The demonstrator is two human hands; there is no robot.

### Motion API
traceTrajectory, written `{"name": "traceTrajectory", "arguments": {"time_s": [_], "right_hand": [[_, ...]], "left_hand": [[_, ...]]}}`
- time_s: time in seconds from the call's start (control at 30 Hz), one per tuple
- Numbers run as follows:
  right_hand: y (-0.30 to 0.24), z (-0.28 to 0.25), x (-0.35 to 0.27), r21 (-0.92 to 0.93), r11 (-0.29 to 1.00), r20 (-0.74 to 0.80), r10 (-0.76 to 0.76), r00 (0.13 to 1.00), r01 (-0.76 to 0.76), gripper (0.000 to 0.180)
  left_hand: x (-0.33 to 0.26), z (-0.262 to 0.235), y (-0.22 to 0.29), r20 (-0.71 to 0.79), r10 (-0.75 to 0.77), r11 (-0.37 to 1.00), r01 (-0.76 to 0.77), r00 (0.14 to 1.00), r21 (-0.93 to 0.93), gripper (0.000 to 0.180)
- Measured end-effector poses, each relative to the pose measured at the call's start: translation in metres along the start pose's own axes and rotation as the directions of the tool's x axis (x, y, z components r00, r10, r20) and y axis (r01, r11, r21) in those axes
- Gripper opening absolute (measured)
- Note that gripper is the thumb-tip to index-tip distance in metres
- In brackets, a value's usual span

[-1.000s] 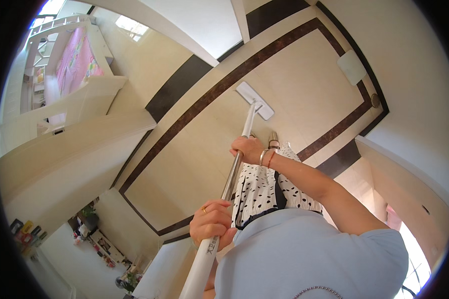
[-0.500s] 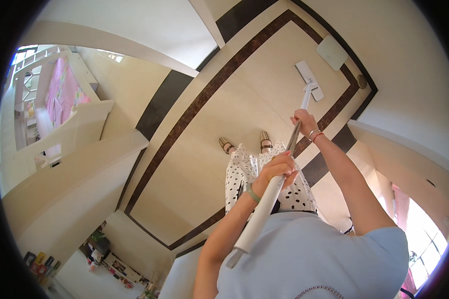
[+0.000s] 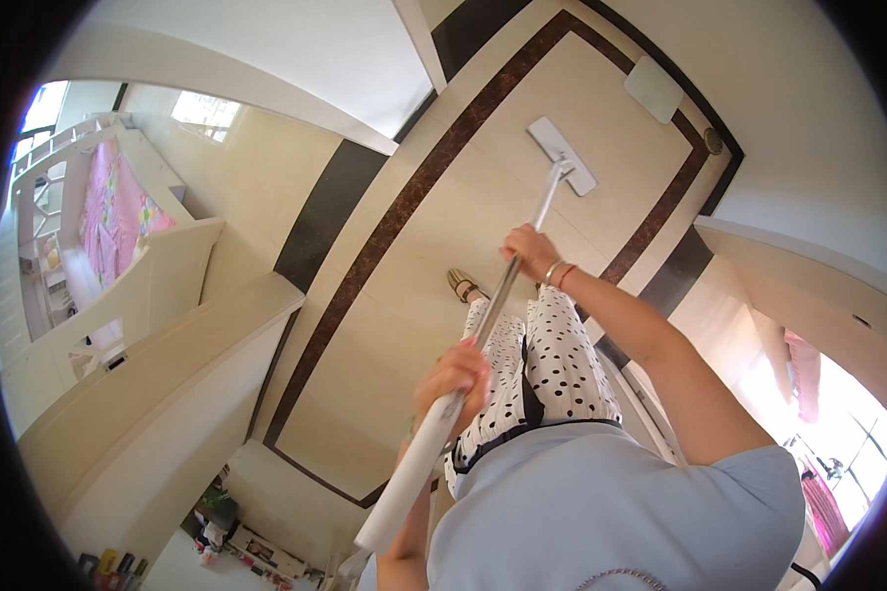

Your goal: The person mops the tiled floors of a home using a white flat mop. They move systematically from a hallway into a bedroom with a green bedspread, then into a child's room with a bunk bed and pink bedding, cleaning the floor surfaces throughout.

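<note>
While the right hand point(image 3: 530, 253) is gripping the mop handle point(image 3: 483, 340) with arm outstretched toward one o'clock, the left hand point(image 3: 455, 374) is clenching it lower, elbow bent.

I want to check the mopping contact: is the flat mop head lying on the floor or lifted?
On the floor: the mop head lies flat against the tiled floor, with no gap visible.

Left hand point(image 3: 455, 372) and right hand point(image 3: 530, 252) both clenched.
</note>
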State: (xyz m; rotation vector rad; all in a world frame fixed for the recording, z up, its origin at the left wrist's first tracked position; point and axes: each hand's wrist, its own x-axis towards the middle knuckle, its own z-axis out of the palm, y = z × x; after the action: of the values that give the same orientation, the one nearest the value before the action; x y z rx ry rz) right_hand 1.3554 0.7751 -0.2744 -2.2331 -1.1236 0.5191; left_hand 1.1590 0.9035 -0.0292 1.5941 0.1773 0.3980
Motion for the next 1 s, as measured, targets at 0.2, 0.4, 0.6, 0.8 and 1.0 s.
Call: {"name": "traceTrajectory", "arguments": {"time_s": [0.2, 0.4, 0.6, 0.8, 1.0], "right_hand": [[-0.099, 0.066, 0.002, 0.121, 0.971, 0.009, -0.207, 0.978, 0.205, 0.01], [-0.202, 0.113, -0.006, 0.337, 0.907, 0.117, -0.307, 0.945, 0.253, 0.01], [-0.245, 0.106, 0.001, 0.335, 0.938, 0.461, -0.244, 0.853, 0.088, 0.016], [-0.238, 0.073, 0.017, 0.257, 0.965, 0.488, -0.176, 0.855, 0.053, 0.022], [-0.178, 0.028, 0.009, 0.23, 0.973, 0.391, -0.081, 0.917, -0.013, 0.02]], "left_hand": [[-0.05, -0.05, 0.079, -0.161, -0.149, 0.971, 0.175, 0.976, 0.162, 0.021], [-0.083, -0.077, 0.139, -0.275, -0.13, 0.924, 0.217, 0.953, 0.314, 0.019], [-0.096, -0.101, 0.138, -0.281, -0.065, 0.911, 0.172, 0.957, 0.374, 0.021], [-0.071, -0.121, 0.122, -0.175, 0.041, 0.96, 0.01, 0.984, 0.279, 0.029], [-0.027, -0.097, 0.095, -0.149, 0.066, 0.992, -0.049, 0.987, 0.113, 0.03]]}}
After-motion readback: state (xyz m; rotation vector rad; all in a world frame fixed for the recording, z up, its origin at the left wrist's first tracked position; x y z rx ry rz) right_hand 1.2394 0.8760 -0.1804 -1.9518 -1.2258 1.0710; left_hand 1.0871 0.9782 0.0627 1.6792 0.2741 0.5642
